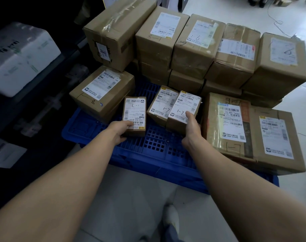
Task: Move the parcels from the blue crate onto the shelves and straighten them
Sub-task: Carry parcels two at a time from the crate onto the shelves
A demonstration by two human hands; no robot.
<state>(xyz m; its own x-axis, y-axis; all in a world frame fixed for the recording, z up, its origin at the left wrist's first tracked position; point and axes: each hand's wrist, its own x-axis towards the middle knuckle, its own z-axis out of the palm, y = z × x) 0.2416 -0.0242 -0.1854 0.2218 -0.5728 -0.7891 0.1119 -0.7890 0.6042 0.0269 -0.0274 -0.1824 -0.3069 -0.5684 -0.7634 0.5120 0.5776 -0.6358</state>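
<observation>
The left hand (pixel 120 130) grips the near end of a small parcel (pixel 134 116), with its thumb on the label marked "1-7". The right hand (pixel 191 124) holds a second small parcel (pixel 183 110) at its near corner, thumb on top of the label and fingers wrapped down the side. Both parcels are on the blue crate (pixel 148 147), which lies flat on the tiled floor (pixel 131 198). Between the hands, touching the parcel in the right hand, stands a third small parcel (pixel 161 103). Just beyond the left hand sits a medium box (pixel 101 91) marked "8". To the right of the right hand lie two large flat boxes (pixel 250 130) side by side. Beyond both hands runs a stacked row of brown boxes (pixel 192 48). Far to the left of the left hand a white foam box (pixel 21 55) rests on a dim shelf (pixel 49 105).
</observation>
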